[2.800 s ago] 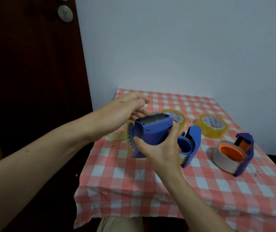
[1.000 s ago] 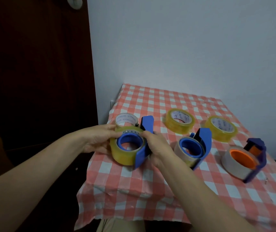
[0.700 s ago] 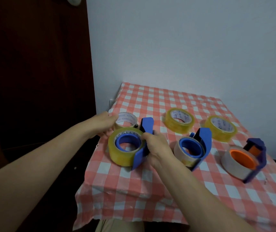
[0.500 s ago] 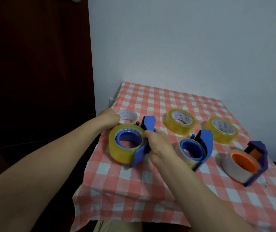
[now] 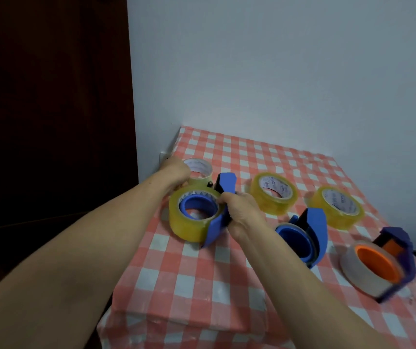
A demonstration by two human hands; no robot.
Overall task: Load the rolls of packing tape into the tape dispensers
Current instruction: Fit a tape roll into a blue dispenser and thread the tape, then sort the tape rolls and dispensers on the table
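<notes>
Checkered cloth [image 5: 227, 285] under round tape rolls [image 5: 273, 192]

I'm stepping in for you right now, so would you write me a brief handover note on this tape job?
Left hand: reaching onto the pale loose roll at the far left; grasp unclear.
Right hand: holding the left blue dispenser, loaded with a yellow roll.
Done: middle blue dispenser and orange-hub dispenser also carry rolls.
Left: two yellow rolls lie loose; no empty dispenser visible.

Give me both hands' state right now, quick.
Left hand: curled around the pale near-empty tape roll.
Right hand: closed on the blue plastic dispenser loaded with yellow tape.
</notes>
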